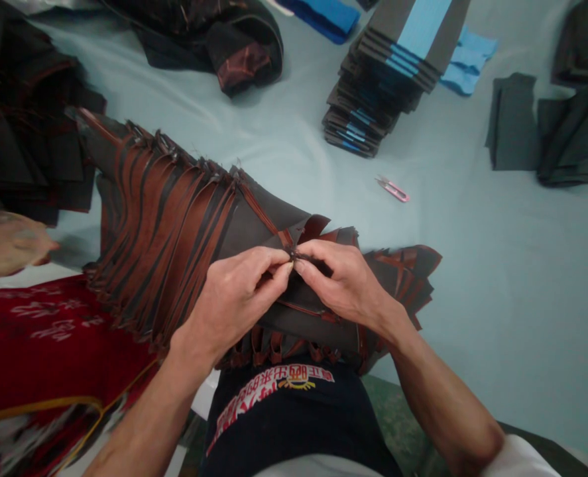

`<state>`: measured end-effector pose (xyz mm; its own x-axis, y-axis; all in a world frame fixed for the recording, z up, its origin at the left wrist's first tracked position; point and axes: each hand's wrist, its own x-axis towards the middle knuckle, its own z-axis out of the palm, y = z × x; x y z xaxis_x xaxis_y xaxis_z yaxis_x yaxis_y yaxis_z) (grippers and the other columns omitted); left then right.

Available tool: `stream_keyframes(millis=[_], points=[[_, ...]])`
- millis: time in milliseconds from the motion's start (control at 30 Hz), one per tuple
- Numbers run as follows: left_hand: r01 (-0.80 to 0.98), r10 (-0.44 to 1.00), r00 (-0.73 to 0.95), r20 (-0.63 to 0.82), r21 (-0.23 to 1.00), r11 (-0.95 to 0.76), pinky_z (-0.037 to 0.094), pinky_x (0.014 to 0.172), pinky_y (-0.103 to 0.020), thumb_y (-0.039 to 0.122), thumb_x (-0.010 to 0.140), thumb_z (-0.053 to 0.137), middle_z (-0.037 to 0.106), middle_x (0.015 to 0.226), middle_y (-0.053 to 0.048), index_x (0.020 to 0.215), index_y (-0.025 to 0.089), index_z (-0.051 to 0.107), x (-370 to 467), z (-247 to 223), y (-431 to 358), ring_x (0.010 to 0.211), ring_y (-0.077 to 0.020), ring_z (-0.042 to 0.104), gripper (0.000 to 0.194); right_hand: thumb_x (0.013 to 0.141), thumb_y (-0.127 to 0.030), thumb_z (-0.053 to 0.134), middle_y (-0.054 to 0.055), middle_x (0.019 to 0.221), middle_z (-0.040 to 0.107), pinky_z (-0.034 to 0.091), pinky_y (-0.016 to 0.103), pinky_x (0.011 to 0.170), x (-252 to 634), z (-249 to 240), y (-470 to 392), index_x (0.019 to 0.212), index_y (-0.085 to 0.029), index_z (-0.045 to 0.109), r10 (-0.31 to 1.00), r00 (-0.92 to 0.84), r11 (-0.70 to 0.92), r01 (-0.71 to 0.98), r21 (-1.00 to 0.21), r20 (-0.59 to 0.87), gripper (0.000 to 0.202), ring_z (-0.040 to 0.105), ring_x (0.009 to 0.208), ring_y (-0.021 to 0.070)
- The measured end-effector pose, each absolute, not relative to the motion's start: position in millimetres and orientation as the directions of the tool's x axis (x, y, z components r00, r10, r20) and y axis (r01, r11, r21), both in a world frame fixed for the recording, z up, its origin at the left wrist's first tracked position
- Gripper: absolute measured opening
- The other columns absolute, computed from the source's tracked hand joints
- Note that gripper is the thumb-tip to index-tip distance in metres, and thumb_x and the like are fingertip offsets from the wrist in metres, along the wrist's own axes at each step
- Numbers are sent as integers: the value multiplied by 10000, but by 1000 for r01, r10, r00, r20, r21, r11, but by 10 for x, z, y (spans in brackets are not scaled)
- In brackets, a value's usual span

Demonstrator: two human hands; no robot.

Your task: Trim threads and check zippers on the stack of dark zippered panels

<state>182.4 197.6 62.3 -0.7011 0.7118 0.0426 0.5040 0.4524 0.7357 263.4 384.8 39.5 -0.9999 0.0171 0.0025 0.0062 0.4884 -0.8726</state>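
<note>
A long row of dark grey fabric pieces with brown strips [169, 218] lies overlapped across the table edge in front of me. Over its middle, my left hand [244, 285] pinches the dark edge of a fabric piece between thumb and forefinger. My right hand [346, 278] meets it fingertip to fingertip, pinching the same edge. A narrow brown strip [264, 215] runs down to the pinched spot. Exactly what sits between the fingertips is too small to make out. Beyond the fabric lies a pair of pink-handled thread snips [393, 189], touched by neither hand.
Stacked dark pieces with blue bands [388, 66] stand at the back. Folded dark pieces [515, 122] lie at right, and a dark fabric heap [25, 132] at left. Near a red patterned cloth [40, 344] is a blurred shape, perhaps another person's hand [10, 245].
</note>
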Motion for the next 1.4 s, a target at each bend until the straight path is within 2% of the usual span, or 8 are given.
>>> stream_keyframes(millis=[267, 633, 700, 800, 900, 1000, 1233, 1400], points=[[443, 706, -708, 21, 792, 420, 558, 721, -210, 202, 983, 647, 810, 819, 18, 913, 202, 778, 1818, 596, 1979, 692, -127, 738, 148, 1010, -314, 599, -12, 759, 700, 442, 270, 654, 2635, 425, 3845, 881, -198, 669, 37, -998, 448, 56, -892, -44, 187, 583, 646, 119], [434, 634, -772, 49, 769, 469, 568, 740, -223, 170, 939, 640, 798, 789, 6, 859, 185, 774, 1904, 568, 2064, 688, -129, 729, 156, 881, -208, 554, -30, 633, 614, 367, 278, 586, 2646, 396, 3654, 802, -222, 628, 240, -966, 514, 213, -831, -99, 109, 507, 554, 124], [320, 597, -802, -23, 828, 461, 563, 701, -215, 157, 903, 644, 783, 754, 10, 816, 177, 761, 1890, 553, 2075, 659, -120, 714, 148, 866, -203, 554, -32, 621, 601, 350, 281, 581, 2640, 396, 3636, 781, -222, 613, 249, -963, 520, 224, -824, -104, 105, 483, 539, 121], [6, 584, -771, -256, 913, 409, 550, 604, -205, 199, 843, 682, 758, 694, -1, 759, 168, 730, 1786, 494, 2058, 617, -123, 702, 101, 859, -191, 548, -19, 653, 612, 339, 283, 597, 2629, 382, 3673, 768, -215, 595, 168, -983, 544, 155, -825, -74, 104, 501, 573, 123], [-327, 662, -571, -486, 874, 360, 582, 578, -219, 276, 802, 756, 762, 676, -29, 751, 160, 712, 1611, 412, 2028, 607, -144, 719, 134, 861, -178, 544, -11, 686, 628, 341, 282, 613, 2617, 356, 3756, 802, -204, 611, 48, -995, 536, 102, -838, -90, 93, 517, 603, 124], [-450, 732, -421, -536, 824, 345, 618, 599, -238, 313, 774, 829, 774, 693, -45, 747, 161, 709, 1463, 365, 2023, 619, -152, 736, 196, 850, -173, 547, -23, 677, 607, 341, 284, 624, 2608, 340, 3831, 829, -199, 620, -12, -990, 504, 118, -856, -144, 80, 484, 591, 117], [-345, 757, -470, -453, 884, 316, 606, 616, -231, 309, 825, 803, 776, 704, -47, 769, 148, 727, 1471, 444, 2065, 637, -148, 732, 187, 885, -295, 545, -34, 679, 568, 351, 285, 640, 2614, 408, 3828, 791, -209, 569, 61, -975, 391, 221, -894, -214, 129, 486, 622, 121], [-33, 738, -611, -288, 940, 339, 519, 600, -191, 249, 890, 714, 755, 712, 0, 800, 160, 752, 1595, 506, 2042, 638, -111, 681, 132, 874, -363, 564, -49, 645, 512, 317, 290, 626, 2623, 459, 3731, 762, -219, 528, 178, -956, 360, 285, -888, -234, 185, 434, 591, 117]])
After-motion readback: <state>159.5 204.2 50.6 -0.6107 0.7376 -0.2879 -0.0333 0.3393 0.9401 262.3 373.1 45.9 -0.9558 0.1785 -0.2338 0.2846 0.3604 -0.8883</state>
